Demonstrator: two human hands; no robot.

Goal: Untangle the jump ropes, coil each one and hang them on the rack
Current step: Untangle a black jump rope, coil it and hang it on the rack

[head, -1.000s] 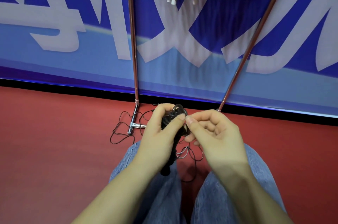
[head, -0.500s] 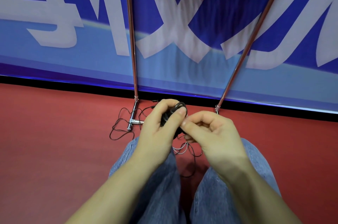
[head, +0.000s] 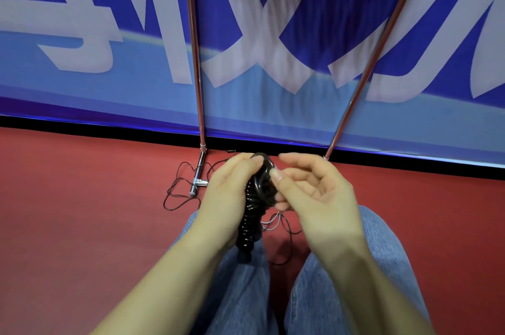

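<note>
We are seeing a blue banner (head: 82, 88) with pale lettering standing behind the red floor (head: 82, 225), and blue jeans (head: 341, 293) below.

Two bare forearms, no sleeves in view, no watch-strap or bracelet marks to note. Left hand (head: 226, 198) and right hand (head: 314, 195) ungloved, nails short and unpainted. Legs in light blue denim jeans (head: 355, 280), fabric faded, slightly creased over both knees.
</note>
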